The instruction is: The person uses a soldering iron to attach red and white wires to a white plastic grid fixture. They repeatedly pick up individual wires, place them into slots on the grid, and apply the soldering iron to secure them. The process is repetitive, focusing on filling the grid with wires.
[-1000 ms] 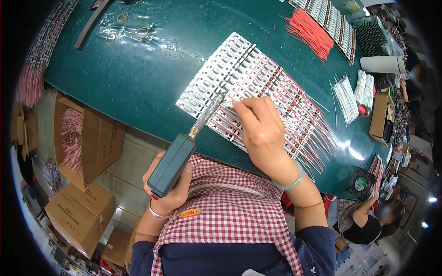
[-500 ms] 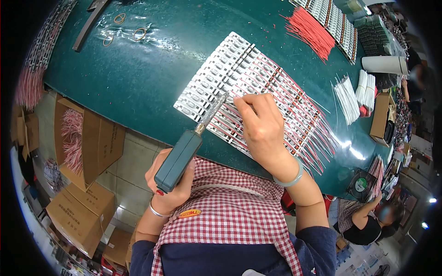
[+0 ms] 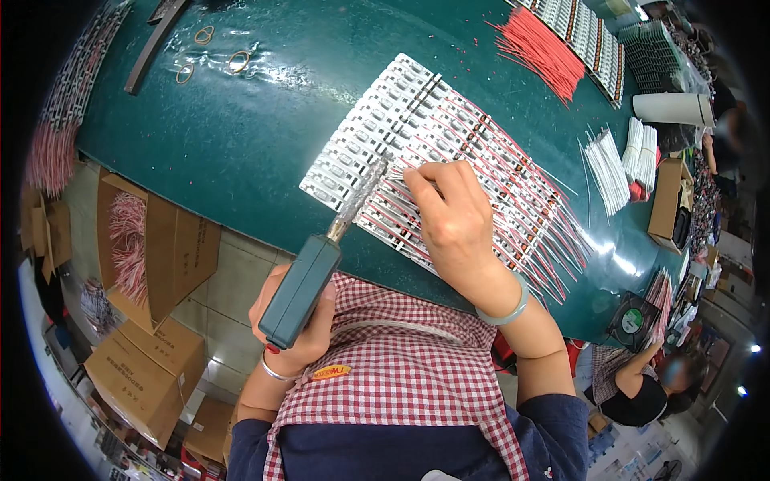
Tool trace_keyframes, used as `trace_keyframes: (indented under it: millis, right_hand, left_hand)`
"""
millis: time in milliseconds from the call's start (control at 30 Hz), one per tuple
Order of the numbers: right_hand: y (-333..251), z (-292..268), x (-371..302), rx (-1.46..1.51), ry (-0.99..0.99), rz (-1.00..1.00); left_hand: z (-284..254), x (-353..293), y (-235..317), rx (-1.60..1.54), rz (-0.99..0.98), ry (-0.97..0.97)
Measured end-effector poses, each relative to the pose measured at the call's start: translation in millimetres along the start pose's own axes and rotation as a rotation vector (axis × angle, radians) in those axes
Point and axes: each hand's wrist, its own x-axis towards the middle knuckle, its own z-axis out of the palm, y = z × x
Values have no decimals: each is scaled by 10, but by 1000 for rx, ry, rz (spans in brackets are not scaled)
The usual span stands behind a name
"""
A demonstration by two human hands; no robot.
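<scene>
My left hand (image 3: 293,317) is wrapped around the dark green body of a soldering gun (image 3: 301,293). Its metal barrel slants up and right over a panel of small white circuit boards (image 3: 353,152), with the tip close to the fingers of my right hand (image 3: 453,216). Those fingers are pinched together over the panel, and thin white wire (image 3: 395,172) shows at their tips. Rows of red and white wires (image 3: 513,192) run from the boards toward the right. Whether the tip touches a board I cannot tell.
Red wires (image 3: 537,56) and white wire bundles (image 3: 607,172) lie on the green table (image 3: 216,144) to the right. Rubber bands (image 3: 239,62) lie at the far left. A small black fan (image 3: 632,321) stands at right, near another person (image 3: 634,385). Cardboard boxes (image 3: 180,256) stand left.
The soldering gun has drawn back slightly, down and to the left, in my left hand. My right hand stays pinched in nearly the same place.
</scene>
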Motion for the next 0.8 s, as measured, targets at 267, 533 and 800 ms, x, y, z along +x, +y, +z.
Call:
trace_keyframes:
  millis: [267, 533, 800]
  right_hand:
    - [-28, -39, 8, 17, 10, 14]
    - [78, -28, 35, -1, 23, 29]
    - [56, -6, 44, -9, 26, 14]
  left_hand:
    - [-5, 32, 24, -52, -48, -14]
    - [33, 134, 93, -25, -10, 7]
    - [33, 194, 150, -7, -16, -24]
